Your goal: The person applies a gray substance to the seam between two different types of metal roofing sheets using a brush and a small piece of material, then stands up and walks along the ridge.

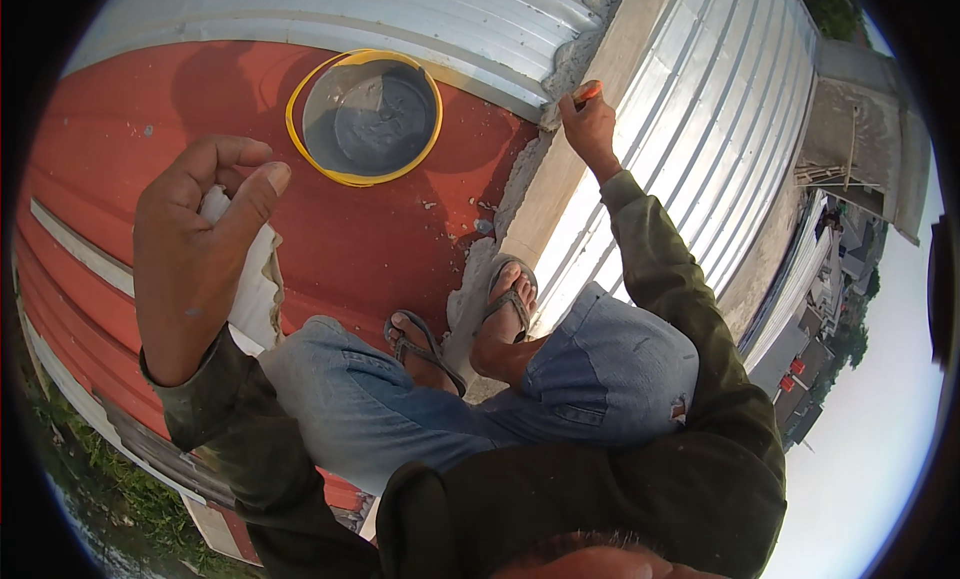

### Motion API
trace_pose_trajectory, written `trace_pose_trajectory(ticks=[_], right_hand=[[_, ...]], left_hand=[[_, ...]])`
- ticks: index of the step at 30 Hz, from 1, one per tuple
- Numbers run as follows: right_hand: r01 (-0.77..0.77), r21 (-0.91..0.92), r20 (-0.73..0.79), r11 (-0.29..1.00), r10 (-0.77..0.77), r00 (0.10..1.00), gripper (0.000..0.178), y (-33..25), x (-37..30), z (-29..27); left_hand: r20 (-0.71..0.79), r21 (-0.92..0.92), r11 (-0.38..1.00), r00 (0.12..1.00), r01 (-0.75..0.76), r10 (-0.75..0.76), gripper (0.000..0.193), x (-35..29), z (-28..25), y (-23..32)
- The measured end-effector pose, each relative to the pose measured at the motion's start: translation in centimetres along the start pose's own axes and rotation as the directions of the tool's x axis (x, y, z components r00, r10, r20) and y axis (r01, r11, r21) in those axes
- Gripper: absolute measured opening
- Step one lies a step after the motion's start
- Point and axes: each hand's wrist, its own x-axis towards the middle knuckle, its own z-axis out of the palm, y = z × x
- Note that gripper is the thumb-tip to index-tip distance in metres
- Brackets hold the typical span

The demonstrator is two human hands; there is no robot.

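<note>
My left hand (205, 244) is raised above the red roofing, its fingers curled round a whitish, wavy-edged piece of sheet (262, 284). Whether that is cloth or stiff material I cannot tell. Farther out to the right, my right hand (590, 129) is closed round an orange handle (588, 92); the rest of that tool is hidden. This hand is over the concrete ledge (560, 184), near rough grey mortar (572, 64) along the metal roof edge. A yellow-rimmed bucket (436, 129) with wet grey mortar (378, 114) inside stands between my hands, touching neither.
Red metal roofing (350, 244) lies under the bucket. Ribbed silvery roofing (700, 109) spreads to the right of the ledge, and more metal sheet (400, 9) lies at the far side. My sandalled feet (510, 289) are close to the ledge. Greenery (120, 499) shows beyond the roof's left edge.
</note>
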Motion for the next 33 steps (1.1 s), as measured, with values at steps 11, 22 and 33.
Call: trace_pose_trajectory(ticks=[11,22,33], right_hand=[[-0.041,0.043,0.053,0.998,0.038,0.998,0.024,-0.9,-0.4,-0.8],[0.034,0.053,0.089,0.998,-0.039,0.995,0.026,-0.5,0.2,-0.2],[0.002,0.057,-0.001,0.998,-0.002,1.000,0.026,0.3,0.8,-0.4]], left_hand=[[0.028,0.026,1.000,1.000,0.014,-0.015,0.019,0.1,0.0,0.3],[0.044,0.002,1.000,0.999,-0.013,0.013,0.018,0.1,0.1,0.2],[0.031,-0.022,1.000,0.999,0.009,-0.008,0.019,0.2,0.2,0.2]])
